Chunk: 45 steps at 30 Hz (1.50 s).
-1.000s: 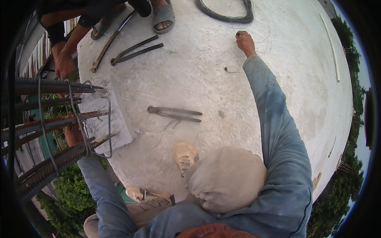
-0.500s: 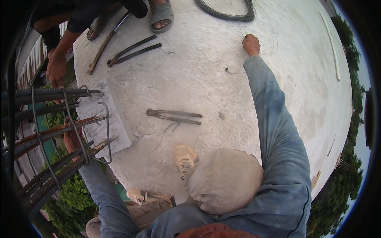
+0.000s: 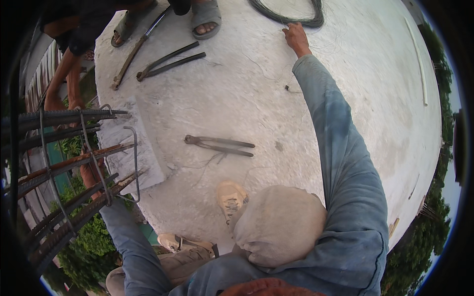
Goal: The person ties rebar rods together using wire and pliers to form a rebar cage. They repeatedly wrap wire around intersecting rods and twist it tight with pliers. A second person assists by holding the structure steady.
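My right hand (image 3: 296,39) reaches far forward over the pale concrete, at the near edge of a coil of thin dark wire (image 3: 316,21). Its thumb and fingers look apart; any fine strand between them is too small to make out. On the left, my left hand (image 3: 90,173) is down beside the rebar cage (image 3: 74,159), partly behind its bars and bent stirrups, with its fingers hidden. Steel pincers (image 3: 219,145) lie on the concrete in front of my shoe, their handles pointing right.
A co-worker's hands (image 3: 64,104) are beyond the cage, and their sandalled foot (image 3: 205,19) stands at the top. Near it lie a second pair of pincers (image 3: 170,63) and a long tool (image 3: 133,56). Greenery (image 3: 94,244) shows below the slab's left edge.
My right hand has moved forward and slightly left to the wire coil. The co-worker's hands have shifted lower and left beside the cage. My left hand stays in place.
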Tool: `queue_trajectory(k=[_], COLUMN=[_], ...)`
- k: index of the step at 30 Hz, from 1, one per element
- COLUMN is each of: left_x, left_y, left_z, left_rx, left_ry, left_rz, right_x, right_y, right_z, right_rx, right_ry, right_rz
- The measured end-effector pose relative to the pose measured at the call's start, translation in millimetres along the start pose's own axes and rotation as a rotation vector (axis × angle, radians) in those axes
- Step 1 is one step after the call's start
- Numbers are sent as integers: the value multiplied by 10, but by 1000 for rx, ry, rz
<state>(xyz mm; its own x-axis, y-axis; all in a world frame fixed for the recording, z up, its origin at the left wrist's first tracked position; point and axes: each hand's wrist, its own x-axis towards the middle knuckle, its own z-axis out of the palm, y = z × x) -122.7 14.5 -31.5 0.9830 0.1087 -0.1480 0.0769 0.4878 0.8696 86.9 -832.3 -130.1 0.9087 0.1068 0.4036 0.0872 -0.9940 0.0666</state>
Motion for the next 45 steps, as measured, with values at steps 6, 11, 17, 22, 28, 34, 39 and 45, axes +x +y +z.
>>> queue_trajectory(k=[6,11,17,22,28,34,39,45], left_x=[-9,29,27,15,62,258,349,353], left_y=[-9,-44,-56,-29,-18,-99,-207,-234], left_z=[-53,-182,-175,63,41,-315,-561,-519], left_rx=[92,50,79,-56,-111,-179,-268,-47], left_ry=[-55,-2,19,-74,-137,-290,-395,-291], left_rz=[-3,-8,-15,-44,-64,-88,-133,20], right_x=[-103,-451,-2256,-4638,-6529,-7333,-6812,-5417], right_y=[56,-10,-232,-924,-1519,-1555,-1819,-1863], right_z=[27,-516,-1673,-3100,-4499,-5027,-4228,-2978], right_rx=[64,123,155,244,333,-153,147,447], right_ry=[-193,-210,-272,-592,-1121,-1147,-513,-209], right_rz=[265,218,159,377,648,904,1045,1017])
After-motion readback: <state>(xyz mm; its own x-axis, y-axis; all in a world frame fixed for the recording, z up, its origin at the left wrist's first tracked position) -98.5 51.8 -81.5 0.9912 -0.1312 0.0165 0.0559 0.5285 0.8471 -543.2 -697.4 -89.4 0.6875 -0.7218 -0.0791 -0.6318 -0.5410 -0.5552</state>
